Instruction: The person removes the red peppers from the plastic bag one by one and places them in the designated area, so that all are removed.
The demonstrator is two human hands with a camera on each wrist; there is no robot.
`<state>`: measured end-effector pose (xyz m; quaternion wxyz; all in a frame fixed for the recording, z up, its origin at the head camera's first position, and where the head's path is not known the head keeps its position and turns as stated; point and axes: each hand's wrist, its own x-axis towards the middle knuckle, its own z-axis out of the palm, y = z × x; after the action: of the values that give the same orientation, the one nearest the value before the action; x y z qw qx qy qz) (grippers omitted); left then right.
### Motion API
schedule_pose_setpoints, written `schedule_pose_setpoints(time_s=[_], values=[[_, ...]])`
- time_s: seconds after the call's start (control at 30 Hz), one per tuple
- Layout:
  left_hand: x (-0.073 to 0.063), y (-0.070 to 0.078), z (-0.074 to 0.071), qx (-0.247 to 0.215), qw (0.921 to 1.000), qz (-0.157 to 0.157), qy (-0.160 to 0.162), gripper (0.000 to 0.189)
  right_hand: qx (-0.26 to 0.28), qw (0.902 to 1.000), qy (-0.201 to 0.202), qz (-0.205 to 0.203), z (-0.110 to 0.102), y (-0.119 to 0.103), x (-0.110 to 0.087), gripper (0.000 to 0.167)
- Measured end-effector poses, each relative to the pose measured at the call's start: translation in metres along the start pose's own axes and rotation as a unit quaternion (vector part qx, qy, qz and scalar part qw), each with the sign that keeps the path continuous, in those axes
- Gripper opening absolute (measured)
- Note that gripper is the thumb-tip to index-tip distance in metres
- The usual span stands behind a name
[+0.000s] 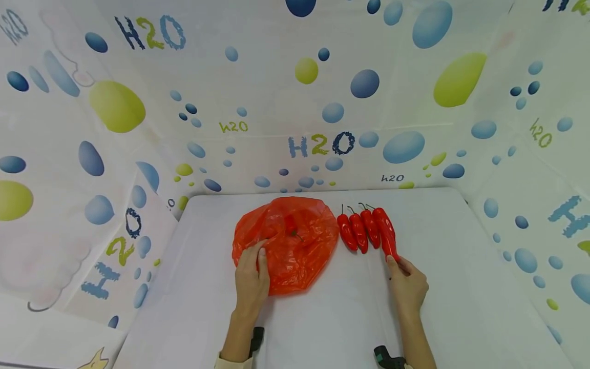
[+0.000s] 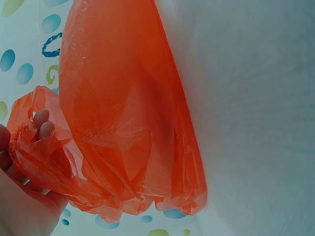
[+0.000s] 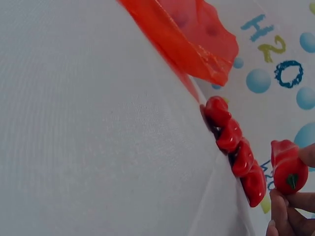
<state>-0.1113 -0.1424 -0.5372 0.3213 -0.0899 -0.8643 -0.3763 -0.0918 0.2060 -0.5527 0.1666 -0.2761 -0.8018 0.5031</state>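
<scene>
A crumpled orange-red plastic bag [image 1: 295,266] lies on the white table, left of centre. My left hand [image 1: 251,279] grips its near left edge; the left wrist view shows fingertips [image 2: 47,130] curled round the thin film of the bag [image 2: 123,123]. One red chili pepper [image 1: 291,225] with a green stem shows at the bag. To the bag's right, several glossy red chili peppers [image 1: 358,233] lie side by side in a row. My right hand [image 1: 409,287] pinches a red chili pepper [image 3: 289,172] at the row's right end, its green end facing the wrist camera.
The white table [image 1: 322,328] stretches around the bag and peppers. Behind it and at both sides stand white sheets [image 1: 276,92] printed with blue and green drops and H2O lettering. Dark wrist devices [image 1: 387,356] show near both forearms.
</scene>
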Motion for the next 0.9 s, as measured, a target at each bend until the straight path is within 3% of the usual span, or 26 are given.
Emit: schedule_pose_setpoints(time_s=[0.9], values=[[-0.001,0.002,0.002,0.0,1.0,-0.006,-0.006,0.03,-0.037,0.9992,0.006,0.015,-0.015,0.02,-0.003,0.048]])
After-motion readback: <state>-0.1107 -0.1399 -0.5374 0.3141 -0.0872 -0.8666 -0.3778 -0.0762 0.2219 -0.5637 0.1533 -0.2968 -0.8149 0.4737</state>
